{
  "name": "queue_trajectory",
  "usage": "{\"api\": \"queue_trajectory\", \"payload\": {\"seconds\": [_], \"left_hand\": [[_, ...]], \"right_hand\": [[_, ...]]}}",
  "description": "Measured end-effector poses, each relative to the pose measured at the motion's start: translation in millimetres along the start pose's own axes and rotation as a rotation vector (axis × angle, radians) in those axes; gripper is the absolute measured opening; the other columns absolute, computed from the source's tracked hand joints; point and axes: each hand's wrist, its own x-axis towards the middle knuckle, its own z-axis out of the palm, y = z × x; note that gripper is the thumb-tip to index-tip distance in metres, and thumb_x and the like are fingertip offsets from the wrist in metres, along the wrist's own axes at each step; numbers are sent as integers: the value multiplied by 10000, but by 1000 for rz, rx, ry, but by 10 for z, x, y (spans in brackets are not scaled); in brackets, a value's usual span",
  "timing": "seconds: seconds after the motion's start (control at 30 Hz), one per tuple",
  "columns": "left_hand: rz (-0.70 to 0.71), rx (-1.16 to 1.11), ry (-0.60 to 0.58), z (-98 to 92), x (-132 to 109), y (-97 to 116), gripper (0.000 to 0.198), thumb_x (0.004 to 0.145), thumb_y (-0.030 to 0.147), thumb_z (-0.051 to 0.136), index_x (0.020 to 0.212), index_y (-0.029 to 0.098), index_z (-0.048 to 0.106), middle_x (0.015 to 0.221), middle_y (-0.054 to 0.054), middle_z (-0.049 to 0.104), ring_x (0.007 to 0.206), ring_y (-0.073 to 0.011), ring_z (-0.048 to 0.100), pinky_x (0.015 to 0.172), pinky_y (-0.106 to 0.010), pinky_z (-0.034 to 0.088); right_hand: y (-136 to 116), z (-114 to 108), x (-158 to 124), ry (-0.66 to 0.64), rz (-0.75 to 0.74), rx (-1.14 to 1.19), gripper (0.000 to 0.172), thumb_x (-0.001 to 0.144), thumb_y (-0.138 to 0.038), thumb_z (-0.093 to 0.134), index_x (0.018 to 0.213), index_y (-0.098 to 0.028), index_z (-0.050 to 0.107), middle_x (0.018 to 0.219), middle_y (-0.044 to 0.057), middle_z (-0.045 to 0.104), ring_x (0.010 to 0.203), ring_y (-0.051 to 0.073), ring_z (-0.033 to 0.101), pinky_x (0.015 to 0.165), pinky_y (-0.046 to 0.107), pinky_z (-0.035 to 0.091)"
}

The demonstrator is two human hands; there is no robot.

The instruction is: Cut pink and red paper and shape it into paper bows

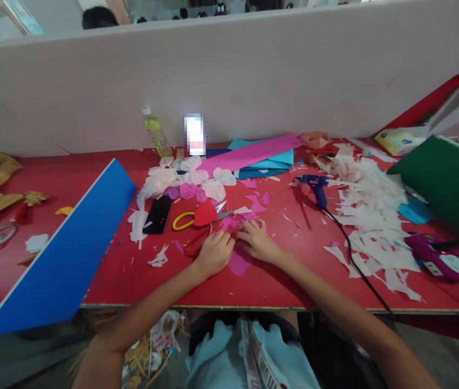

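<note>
Both my hands rest on the red table (pixel 91 270) near its front edge, side by side. My left hand (pixel 214 252) has its fingers curled down onto pink paper pieces (pixel 237 262). My right hand (pixel 258 240) lies over the same pink paper, fingers bent and pressing it flat. Just beyond the hands lie scissors with yellow and red handles (pixel 197 219), and a red paper heart (pixel 205 214) on top of them. What the fingertips pinch is too small to make out.
A blue board (pixel 67 254) leans over the front edge at left. A black phone (pixel 158 214), paper flowers (pixel 191 175), a bottle (pixel 156 132), pink and blue sheets (pixel 261 156), a blue glue gun (pixel 316 186) with cord, white scraps (pixel 369 216), a green board (pixel 448 181), a purple tool (pixel 436 256).
</note>
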Motion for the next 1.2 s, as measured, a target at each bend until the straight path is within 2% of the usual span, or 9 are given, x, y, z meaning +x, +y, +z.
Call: {"api": "queue_trajectory", "payload": {"seconds": [0.17, 0.43, 0.73, 0.9, 1.2], "left_hand": [[3, 23, 60, 60, 82, -54, 162, 860, 215, 464, 786, 161, 597, 778, -74, 588, 815, -214, 518, 663, -343, 369], [-59, 13, 132, 98, 54, -31, 173, 859, 266, 500, 754, 172, 600, 746, -50, 596, 796, -199, 514, 683, -344, 368], [-113, -4, 66, 66, 71, 17, 111, 845, 236, 527, 804, 160, 597, 789, -64, 607, 847, -215, 516, 732, -366, 362], [-107, -15, 37, 52, 85, -1, 127, 862, 240, 510, 803, 162, 592, 805, -62, 621, 856, -213, 512, 779, -389, 339], [-121, -15, -14, 32, 74, -39, 159, 872, 291, 521, 800, 165, 585, 840, -65, 634, 831, -215, 507, 773, -387, 323]], "right_hand": [[59, -16, -13, 64, 2, -48, 121, 840, -193, 529, 883, -211, 642, 968, 60, 567, 902, 195, 452, 884, 409, 206], [93, 32, -26, 78, -22, -64, 147, 863, -204, 505, 916, -221, 641, 983, 66, 579, 912, 200, 445, 907, 422, 182], [75, 13, -11, 66, -19, -44, 160, 871, -188, 497, 900, -222, 651, 981, 65, 581, 922, 197, 443, 913, 428, 167], [83, 41, 7, 34, 5, -55, 141, 855, -181, 522, 888, -222, 653, 978, 58, 576, 927, 200, 442, 926, 434, 159], [140, 62, 4, 40, 10, -29, 138, 858, -190, 508, 868, -222, 643, 988, 55, 567, 935, 196, 445, 920, 428, 164]]}}
